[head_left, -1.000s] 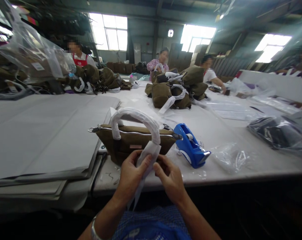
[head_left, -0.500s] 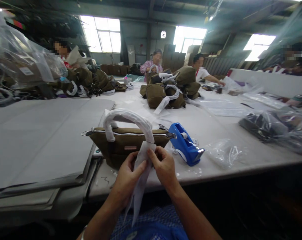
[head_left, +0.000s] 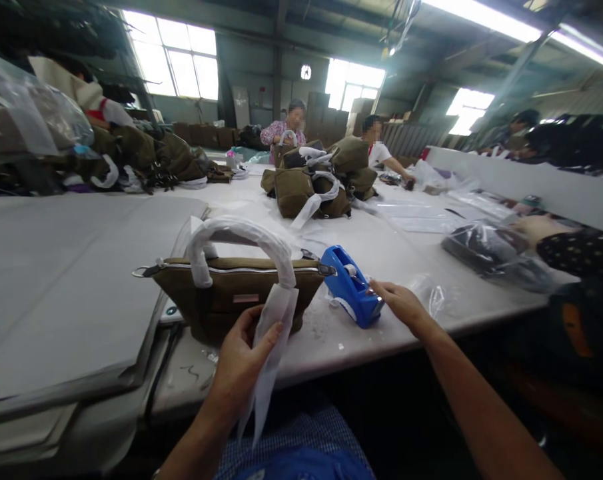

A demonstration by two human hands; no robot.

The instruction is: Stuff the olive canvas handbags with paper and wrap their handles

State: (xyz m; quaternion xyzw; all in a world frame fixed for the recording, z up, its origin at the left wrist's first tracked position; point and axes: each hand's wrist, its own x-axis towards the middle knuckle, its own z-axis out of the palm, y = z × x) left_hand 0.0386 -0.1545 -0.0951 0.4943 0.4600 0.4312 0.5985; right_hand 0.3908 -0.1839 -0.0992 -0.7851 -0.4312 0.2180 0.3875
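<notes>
An olive-brown handbag (head_left: 181, 280) stands upright on the table, its arched handle (head_left: 241, 230) wrapped in white paper. A loose white paper strip (head_left: 274, 337) hangs from the handle's right end past the table edge. My left hand (head_left: 244, 350) is closed on that strip, thumb in front and fingers behind. Right of the bag sits a blue tape dispenser (head_left: 354, 293). At its cutting end is my right hand (head_left: 398, 303), fingers closed at the metal blade. Whether tape is between the fingertips is too small to make out.
More olive bags (head_left: 311, 183) with wrapped handles are piled mid-table. Large white sheets (head_left: 76, 267) lie stacked on the left. A plastic-wrapped dark item (head_left: 486, 250) is at the right, where a co-worker's arm (head_left: 571, 250) reaches in. Others sit across the table.
My right hand has left the paper strip and moved right to the tape dispenser. My left hand still holds the strip. The view has shifted rightward, and a co-worker's arm has appeared at the right.
</notes>
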